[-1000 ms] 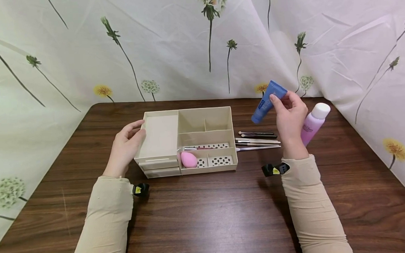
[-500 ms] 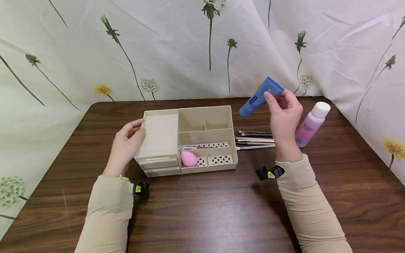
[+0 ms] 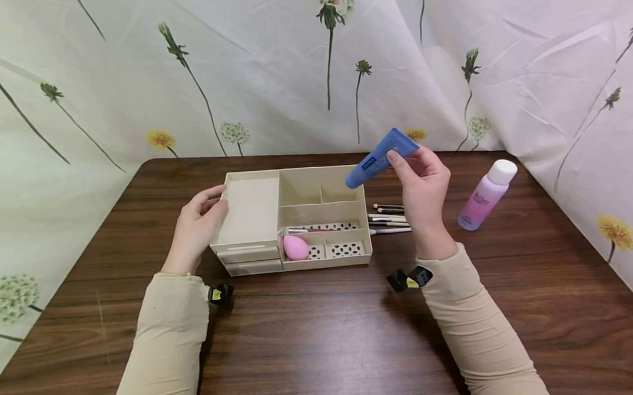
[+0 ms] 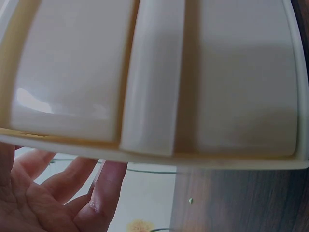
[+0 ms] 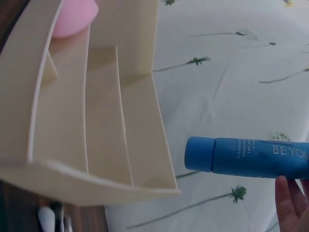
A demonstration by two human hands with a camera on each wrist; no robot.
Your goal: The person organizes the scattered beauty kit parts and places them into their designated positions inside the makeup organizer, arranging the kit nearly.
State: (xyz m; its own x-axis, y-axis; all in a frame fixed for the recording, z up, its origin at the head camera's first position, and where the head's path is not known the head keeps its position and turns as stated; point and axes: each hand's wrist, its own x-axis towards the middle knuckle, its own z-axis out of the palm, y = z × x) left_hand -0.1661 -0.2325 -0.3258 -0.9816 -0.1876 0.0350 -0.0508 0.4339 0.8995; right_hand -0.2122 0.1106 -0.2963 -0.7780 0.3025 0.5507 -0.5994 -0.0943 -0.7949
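Since everything turned on how the tube sat against the box, I'll go from the left; the left hand [image 3: 195, 229] lay along the left side of the cream organizer [image 3: 252, 209], fingers loosely bent and half open, tips touching its edge, nothing picked up in it; that put it on the drawer side, clear across from the tube. Next over came the open, divided half of the box, with a pink sponge [image 3: 296, 248] in the front-left section; at the back sat the rear-right compartment [image 3: 334, 188], and the blue tube [image 3: 381, 158] was up in the air right by it, long axis slanting down and left, cap [image 3: 353, 179] leading. From the head view the cap overlapped that back corner; from the right wrist it looked apart from the walls, though I honestly couldn't tell how high it was or if it was properly over the opening. The right hand [image 3: 426, 195] was the near one by miles; it pinched the tube by its flat end, thumb on the face, so the tube stuck out leftward from the fingers; under that wrist lay some makeup brushes [image 3: 389, 221], and farther right stood a pink bottle [image 3: 484, 199], touching neither hand.
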